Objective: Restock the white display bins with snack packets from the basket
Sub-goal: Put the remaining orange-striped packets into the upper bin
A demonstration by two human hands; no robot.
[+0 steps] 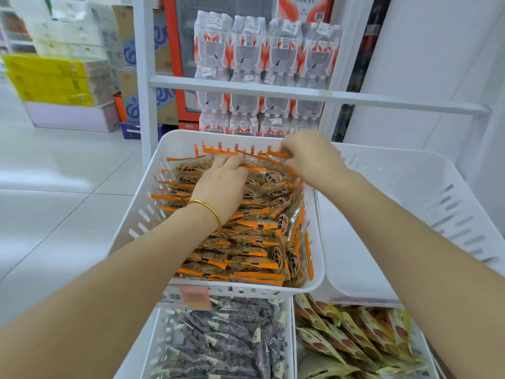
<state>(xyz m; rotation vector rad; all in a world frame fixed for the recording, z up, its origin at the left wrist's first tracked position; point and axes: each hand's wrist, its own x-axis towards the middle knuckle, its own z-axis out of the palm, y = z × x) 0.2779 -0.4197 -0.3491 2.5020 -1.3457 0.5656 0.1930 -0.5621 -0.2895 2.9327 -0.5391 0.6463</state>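
Observation:
A white slotted display bin (pixel 131 222) in the middle holds several orange-edged snack packets (pixel 254 242) piled up to its rim. My left hand (pixel 221 184), with a gold bangle on the wrist, lies palm down on the packets at the far part of the bin, fingers curled onto one. My right hand (pixel 308 157) is at the far right corner of the same bin, fingers curled and pinching the orange edge of a packet. The basket named in the task is out of sight.
To the right stands a second white bin (pixel 442 192) with nothing visible inside. Below are a bin of dark packets (pixel 224 343) and one of yellow packets (pixel 355 332). Behind the white rack (pixel 246 87) are stacked water-bottle packs (pixel 262 50). Tiled floor and cartons lie to the left.

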